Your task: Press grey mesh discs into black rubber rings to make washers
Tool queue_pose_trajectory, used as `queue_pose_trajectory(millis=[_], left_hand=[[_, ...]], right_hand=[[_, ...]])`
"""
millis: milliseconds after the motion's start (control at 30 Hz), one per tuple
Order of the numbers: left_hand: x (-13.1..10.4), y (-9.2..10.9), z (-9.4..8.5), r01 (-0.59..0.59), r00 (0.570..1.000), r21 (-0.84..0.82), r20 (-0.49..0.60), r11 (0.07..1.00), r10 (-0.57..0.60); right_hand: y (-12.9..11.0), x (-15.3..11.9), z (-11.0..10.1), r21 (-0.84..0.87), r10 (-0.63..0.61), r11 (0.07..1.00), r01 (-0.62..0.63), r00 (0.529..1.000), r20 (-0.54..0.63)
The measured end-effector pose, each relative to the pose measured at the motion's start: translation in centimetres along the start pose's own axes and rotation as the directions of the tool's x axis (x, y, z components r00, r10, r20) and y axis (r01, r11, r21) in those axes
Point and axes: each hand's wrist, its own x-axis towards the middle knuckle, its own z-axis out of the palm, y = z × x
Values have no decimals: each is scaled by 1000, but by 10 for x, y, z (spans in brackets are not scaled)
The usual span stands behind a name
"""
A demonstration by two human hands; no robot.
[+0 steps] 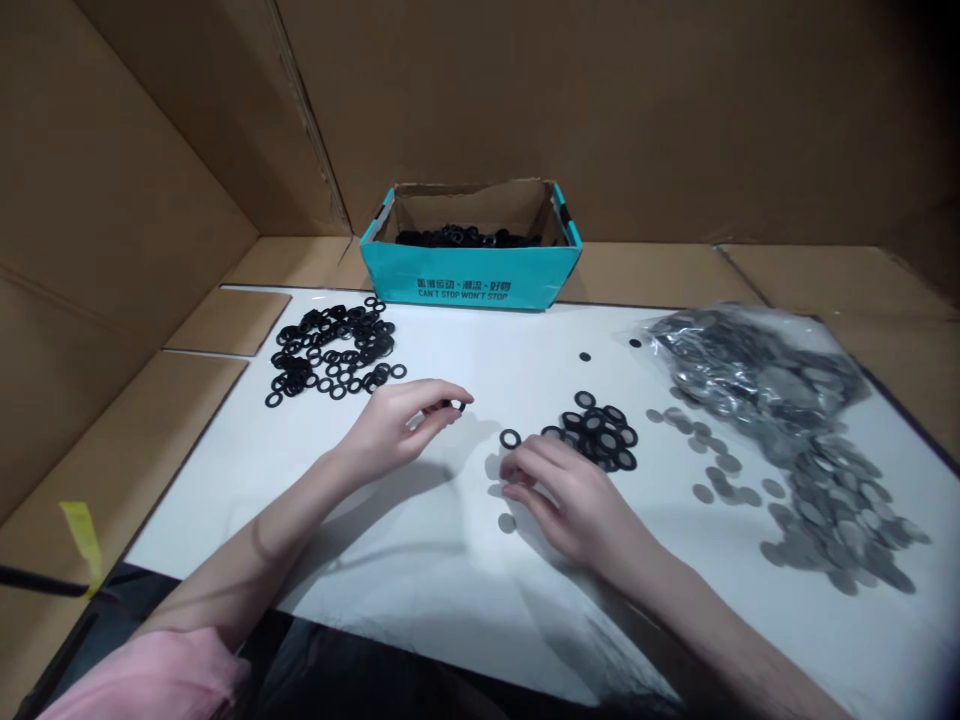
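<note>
Here's the left hand over the middle of the white desk, its grip pinching a black ring between thumb and fingertips! Across from it, the right hand curls low with thumb and fingers bent close, right by a few grey discs; whether its grip has anything in it, I can't tell from here. Just beyond those fingers lies a single ring, and next to it a cluster of disc-filled rings, black rims around grey centres, partly hidden by the right hand. Over on the left, a big spread of loose black rings; far right, a heap of loose grey discs sprawls below a clear plastic bag packed with more. Two small dark discs sit between cluster and bag. At the back stands a turquoise box, open-topped, more black rings inside, with cardboard walls behind.
</note>
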Motion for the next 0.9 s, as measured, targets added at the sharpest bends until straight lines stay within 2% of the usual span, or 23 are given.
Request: queue_pose_trajectory(millis=[100,167,267,433,667,900], left_hand=[[0,0,-1,-2,1000,-2,7,1000,2],[0,-1,-1,-8,1000,-12,11,1000,8],[0,-1,0,-10,1000,-25,15,1000,10],[-1,1,1,-9,1000,-38,25,999,10],[-1,2,0,-6,999,-53,39,999,8],[-1,3,0,-13,999,-68,49,998,16]], right_hand=[[-1,-15,-1,23,-85,996,86,996,-29],[-3,-23,3,23,-94,995,94,995,-14],[-5,-27,11,7,-33,999,33,999,-2],[-11,-20,14,-7,144,989,-145,984,105],[-20,-11,10,-30,190,982,-188,966,176],[-20,-10,10,-28,183,983,-181,965,190]])
